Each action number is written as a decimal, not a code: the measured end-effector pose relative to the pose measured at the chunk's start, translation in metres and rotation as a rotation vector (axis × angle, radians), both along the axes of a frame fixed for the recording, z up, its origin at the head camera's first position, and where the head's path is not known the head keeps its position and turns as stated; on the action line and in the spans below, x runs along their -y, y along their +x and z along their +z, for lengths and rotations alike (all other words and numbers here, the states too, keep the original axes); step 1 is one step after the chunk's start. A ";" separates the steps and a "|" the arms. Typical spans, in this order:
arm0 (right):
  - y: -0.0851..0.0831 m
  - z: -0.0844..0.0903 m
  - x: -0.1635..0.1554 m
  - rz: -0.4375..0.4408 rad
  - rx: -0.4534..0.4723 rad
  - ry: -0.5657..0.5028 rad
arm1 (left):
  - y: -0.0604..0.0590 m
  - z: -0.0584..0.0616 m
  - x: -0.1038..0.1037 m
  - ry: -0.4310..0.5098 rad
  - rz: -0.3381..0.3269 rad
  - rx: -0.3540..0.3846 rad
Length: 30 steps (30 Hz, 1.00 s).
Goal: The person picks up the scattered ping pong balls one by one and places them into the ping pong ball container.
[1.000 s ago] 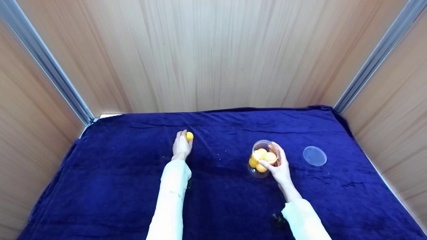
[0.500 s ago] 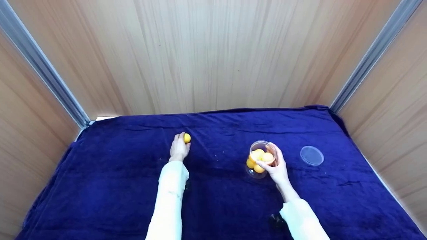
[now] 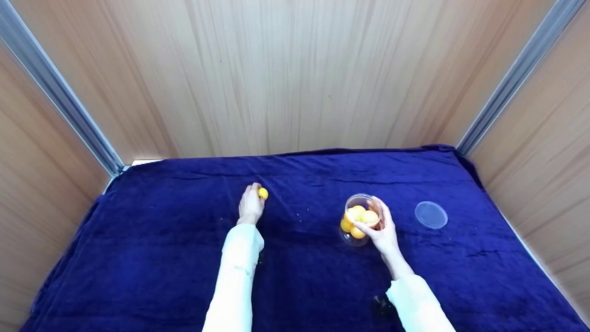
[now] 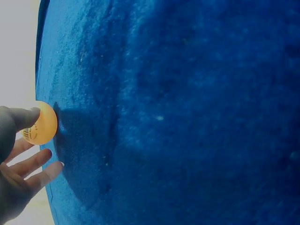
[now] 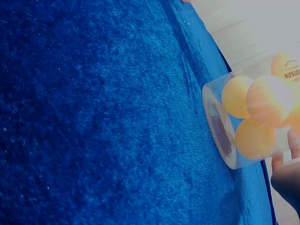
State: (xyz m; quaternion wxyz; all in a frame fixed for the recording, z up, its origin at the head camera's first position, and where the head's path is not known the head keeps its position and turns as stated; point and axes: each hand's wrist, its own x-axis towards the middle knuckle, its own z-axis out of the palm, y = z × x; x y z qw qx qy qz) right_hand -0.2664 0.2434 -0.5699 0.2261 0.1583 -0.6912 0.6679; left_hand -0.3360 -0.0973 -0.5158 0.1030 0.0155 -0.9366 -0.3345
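My left hand [image 3: 251, 204] pinches an orange ping-pong ball [image 3: 263, 193] left of centre on the cloth. In the left wrist view the thumb lies against the printed ball [image 4: 43, 123], a finger is partly hidden behind it, and the other fingers are spread. The ball sits at or just over the cloth; which one I cannot tell. Right of centre, my right hand [image 3: 385, 234] grips a clear plastic jar [image 3: 354, 240] around its upper side. Several orange ping-pong balls [image 5: 255, 138] fill the jar, whose top is uncovered; its bottom is at the cloth.
A round clear lid [image 3: 431, 215] lies flat to the right of the jar. Dark blue velvet cloth [image 3: 152, 258], wrinkled toward the back, covers the table. Wooden panels [image 3: 286, 83] with metal corner posts rise behind and at both sides.
The left hand, with the ball, has shifted slightly to the right over the last half second. The right hand and jar hold steady; the head view moved a little earlier.
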 end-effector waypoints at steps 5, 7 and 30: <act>-0.001 0.001 0.000 -0.007 0.010 -0.005 | 0.002 0.000 -0.002 0.013 -0.006 -0.042; -0.001 0.000 0.000 -0.007 0.031 -0.030 | 0.004 0.000 -0.002 0.015 -0.012 -0.060; 0.001 0.006 0.008 0.026 0.007 -0.048 | 0.013 -0.012 0.004 0.077 -0.006 -0.135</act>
